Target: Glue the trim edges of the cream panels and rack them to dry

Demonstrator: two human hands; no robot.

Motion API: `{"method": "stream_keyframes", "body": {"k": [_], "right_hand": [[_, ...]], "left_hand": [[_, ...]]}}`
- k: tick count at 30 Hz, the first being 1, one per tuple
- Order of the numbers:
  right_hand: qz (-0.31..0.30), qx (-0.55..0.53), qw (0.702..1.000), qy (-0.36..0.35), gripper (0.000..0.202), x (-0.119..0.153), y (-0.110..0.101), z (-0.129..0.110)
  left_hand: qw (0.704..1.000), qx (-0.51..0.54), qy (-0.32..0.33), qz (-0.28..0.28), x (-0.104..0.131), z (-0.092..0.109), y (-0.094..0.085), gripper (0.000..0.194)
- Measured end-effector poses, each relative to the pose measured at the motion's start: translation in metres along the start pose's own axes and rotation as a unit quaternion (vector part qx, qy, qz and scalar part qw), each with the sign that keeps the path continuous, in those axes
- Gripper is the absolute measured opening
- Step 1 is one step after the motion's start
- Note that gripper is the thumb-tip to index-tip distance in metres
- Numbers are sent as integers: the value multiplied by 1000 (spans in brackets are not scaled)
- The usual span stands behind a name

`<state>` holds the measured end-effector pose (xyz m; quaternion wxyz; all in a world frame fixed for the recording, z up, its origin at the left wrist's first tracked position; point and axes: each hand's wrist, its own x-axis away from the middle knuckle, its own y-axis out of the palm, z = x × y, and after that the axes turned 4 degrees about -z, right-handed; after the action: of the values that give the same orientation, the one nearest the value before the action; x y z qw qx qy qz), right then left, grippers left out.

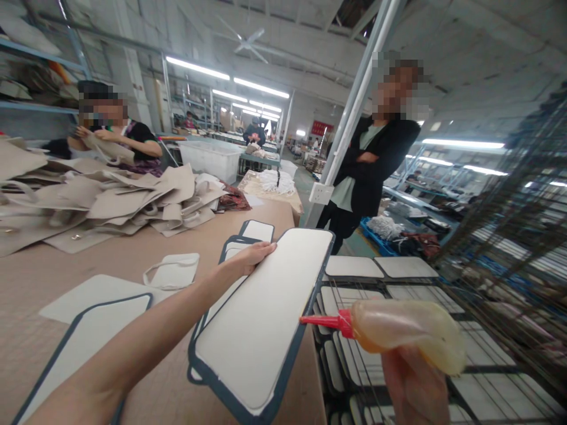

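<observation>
My left hand (257, 255) grips the upper left edge of a long white panel (266, 319) with rounded corners and a dark blue border. The panel is tilted, its near end over the table. In my right hand (416, 378) is a soft, translucent squeeze bottle (407, 333) of amber liquid, probably glue. Its red nozzle (321, 320) points left, with the tip at the panel's right edge; whether it touches I cannot tell. Behind the panel lie similar bordered pieces (259, 230), partly hidden. Most of my right hand's fingers are behind the bottle.
Beige bag pieces (110, 200) are heaped at the table's back left. Another bordered panel (93, 336) and a small white piece with a strap (175, 271) lie left. A wire rack (372, 378) with several panels stands right. One person (372, 159) stands beyond a pole (349, 100); another (142, 141) handles a beige piece.
</observation>
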<state>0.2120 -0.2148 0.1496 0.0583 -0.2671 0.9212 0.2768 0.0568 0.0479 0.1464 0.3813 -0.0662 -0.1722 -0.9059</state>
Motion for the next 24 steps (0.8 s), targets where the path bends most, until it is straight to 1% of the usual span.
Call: {"method": "stream_keyframes", "body": {"k": [5, 8, 10, 14, 16, 20, 24], "right_hand": [[8, -9, 1000, 22, 63, 4, 6, -3], [-8, -12, 999, 31, 62, 7, 8, -5], [-11, -9, 999, 34, 63, 9, 7, -5], [2, -3, 999, 52, 67, 14, 2, -5], [-5, -5, 998, 57, 67, 16, 1, -5], [-11, -4, 997, 74, 62, 24, 4, -7], [-3, -10, 997, 81, 65, 29, 4, -9]], "left_hand": [[1000, -16, -14, 3, -5, 1, -2, 16], [1000, -20, -20, 3, -5, 4, -2, 16], [999, -22, -24, 3, -5, 6, -1, 17], [999, -23, -29, 4, -6, 9, -1, 19], [999, -22, -30, 5, -8, 9, -2, 19], [999, -19, -32, 14, -12, 10, -5, 19], [999, -12, -35, 21, -13, 12, -7, 17]]}}
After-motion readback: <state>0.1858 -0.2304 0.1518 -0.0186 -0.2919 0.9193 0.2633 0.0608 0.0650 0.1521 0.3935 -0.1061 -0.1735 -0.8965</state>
